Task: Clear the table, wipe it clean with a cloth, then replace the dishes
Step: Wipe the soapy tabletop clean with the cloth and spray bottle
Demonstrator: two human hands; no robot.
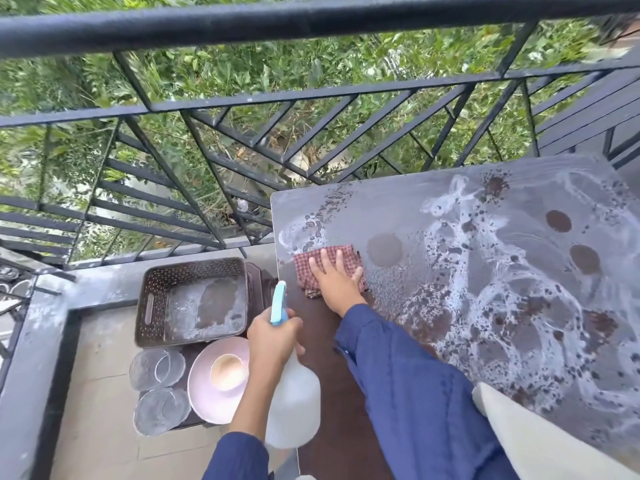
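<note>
My right hand [337,284] lies flat on a red checked cloth [318,263] and presses it onto the brown table [398,209] near its far left corner. White foam and wet streaks cover most of the tabletop. My left hand [272,336] grips a clear spray bottle [292,400] with a blue nozzle, held over the table's left edge. The dishes stand on a low dark surface left of the table: a pink plate [204,386] with a cup [227,372] on it and two clear glasses [156,368].
A perforated brown basket [156,299] sits beyond the dishes, empty. A black metal railing [311,95] runs along the far side with greenery below. The floor's grey kerb [38,341] lies at the left. Pale fabric [554,441] hangs at the lower right.
</note>
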